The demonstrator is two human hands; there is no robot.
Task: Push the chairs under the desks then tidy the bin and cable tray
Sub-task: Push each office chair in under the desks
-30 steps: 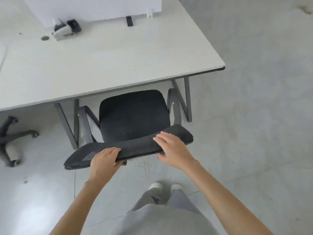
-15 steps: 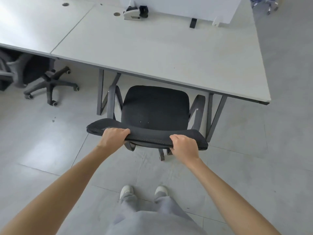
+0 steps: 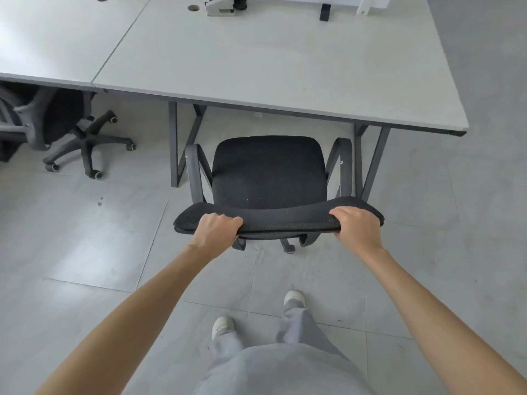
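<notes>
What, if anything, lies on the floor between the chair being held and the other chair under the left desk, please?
Only the desk's dark metal leg frame stands between the held chair and the other chair; otherwise grey floor, in the head view.

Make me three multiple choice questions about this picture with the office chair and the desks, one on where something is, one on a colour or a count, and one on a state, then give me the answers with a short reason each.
1. Where is the second chair?
A. On top of the desk
B. Partly under the left desk
C. Behind the person

2. What colour is the seat of the held chair?
A. Black
B. Red
C. White

3. What is the state of the hands on the chair's backrest?
A. Both hang free
B. Only one touches it
C. Both have a grip on its top edge

Answers:
1 B, its seat sits beneath the left desk edge with the wheeled base sticking out.
2 A, the seat cushion is plainly black.
3 C, the left hand and right hand each curl over the backrest.
</notes>
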